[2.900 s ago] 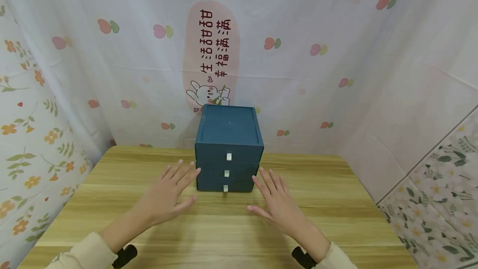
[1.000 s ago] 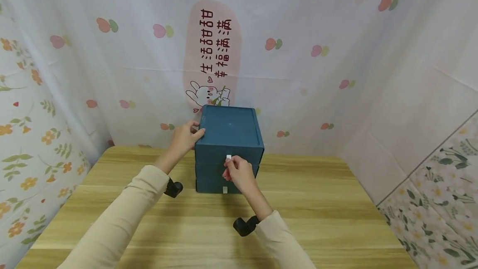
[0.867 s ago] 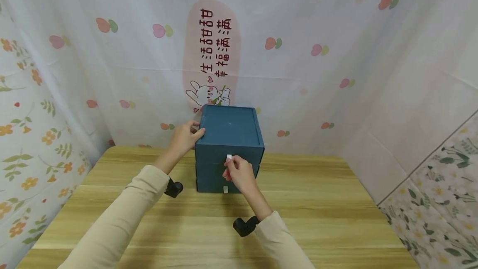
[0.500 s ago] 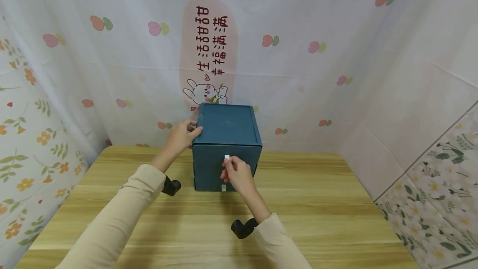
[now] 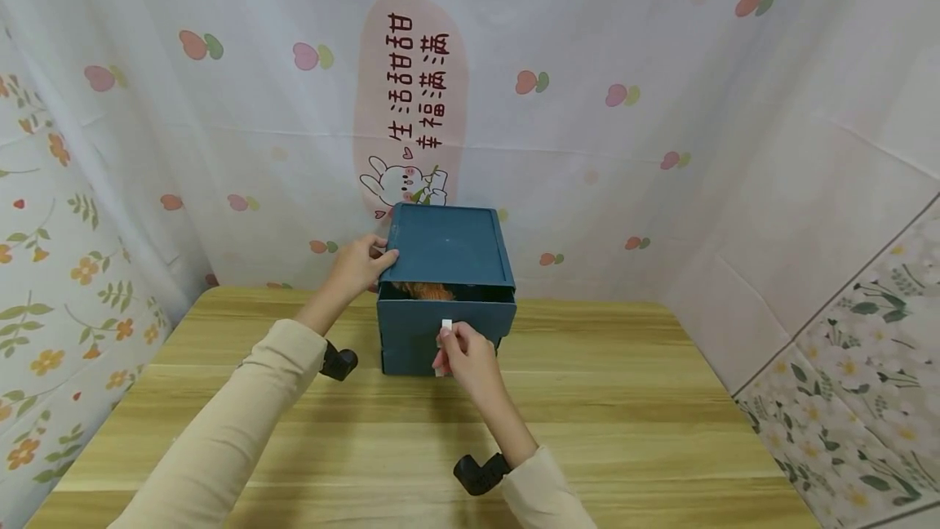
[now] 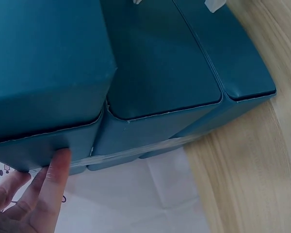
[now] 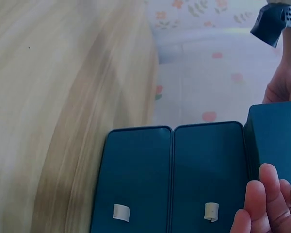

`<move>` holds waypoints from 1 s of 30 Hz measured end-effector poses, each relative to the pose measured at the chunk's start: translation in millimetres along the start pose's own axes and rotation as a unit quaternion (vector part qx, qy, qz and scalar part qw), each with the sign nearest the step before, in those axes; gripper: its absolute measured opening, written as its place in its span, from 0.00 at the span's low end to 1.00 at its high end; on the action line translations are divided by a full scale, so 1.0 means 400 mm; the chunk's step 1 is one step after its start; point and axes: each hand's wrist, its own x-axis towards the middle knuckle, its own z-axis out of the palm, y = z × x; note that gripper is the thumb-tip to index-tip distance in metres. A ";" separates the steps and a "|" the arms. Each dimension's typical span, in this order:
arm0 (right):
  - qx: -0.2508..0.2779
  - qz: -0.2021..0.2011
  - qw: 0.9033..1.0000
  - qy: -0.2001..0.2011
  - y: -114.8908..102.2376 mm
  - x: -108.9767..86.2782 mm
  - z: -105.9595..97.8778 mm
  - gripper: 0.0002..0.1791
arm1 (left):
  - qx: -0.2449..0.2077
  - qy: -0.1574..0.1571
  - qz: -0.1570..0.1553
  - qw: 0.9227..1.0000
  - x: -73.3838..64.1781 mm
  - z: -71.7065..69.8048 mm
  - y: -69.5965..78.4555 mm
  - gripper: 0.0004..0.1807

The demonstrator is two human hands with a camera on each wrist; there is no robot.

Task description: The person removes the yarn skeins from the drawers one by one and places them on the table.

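A blue drawer box point(image 5: 448, 245) with three stacked drawers stands at the back of the table. Its top drawer point(image 5: 411, 321) is pulled partway out, and an orange-brown textured thing point(image 5: 426, 291) shows inside. My right hand point(image 5: 470, 353) pinches the white pull tab point(image 5: 446, 323) of that drawer between thumb and finger. My left hand point(image 5: 360, 261) rests against the box's left side near the top, and in the left wrist view its fingers point(image 6: 53, 182) lie fairly straight against the side wall. Below, the middle drawer point(image 7: 208, 170) and bottom drawer point(image 7: 136, 170) are closed.
The box stands on a wood-grain table point(image 5: 624, 398). A printed white curtain point(image 5: 587, 145) hangs close behind it. Flowered cloth point(image 5: 81, 284) lines the left side, and a flowered panel point(image 5: 866, 398) is at the right. Black wrist cameras point(image 5: 481, 473) sit at both wrists.
Both hands have come from over the table to the box. The right hand has taken the top tab and drawn the drawer toward me, uncovering the orange-brown thing. The left hand stays at the side.
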 end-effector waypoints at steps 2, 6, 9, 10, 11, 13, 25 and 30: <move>0.005 0.002 1.000 -0.002 0.001 -0.009 0.000 0.17 | -0.001 -0.003 -0.001 1.000 0.000 -0.002 0.000 0.26; 0.019 -0.009 1.000 -0.005 0.004 -0.032 -0.002 0.18 | 0.001 -0.007 -0.005 1.000 -0.001 -0.001 0.003 0.26; 0.030 -0.037 0.999 -0.003 0.009 -0.050 -0.002 0.19 | 0.003 -0.006 -0.010 1.000 -0.002 0.001 0.007 0.26; 0.034 -0.042 0.999 -0.004 0.010 -0.056 -0.002 0.19 | 0.004 -0.006 -0.011 1.000 -0.002 0.002 0.008 0.26; 0.036 -0.047 0.998 -0.005 0.010 -0.062 -0.002 0.19 | 0.003 -0.004 -0.012 1.000 -0.003 0.002 0.009 0.26; 0.037 -0.040 0.999 -0.006 0.010 -0.073 -0.001 0.19 | 0.003 -0.001 -0.012 1.000 -0.003 0.003 0.009 0.26; 0.055 0.026 0.998 -0.017 0.009 -0.128 0.003 0.16 | 0.009 0.000 -0.029 1.000 -0.004 0.010 0.012 0.26; 0.059 0.030 0.998 -0.015 0.007 -0.147 0.004 0.16 | 0.014 0.008 -0.035 0.999 -0.003 0.015 0.015 0.26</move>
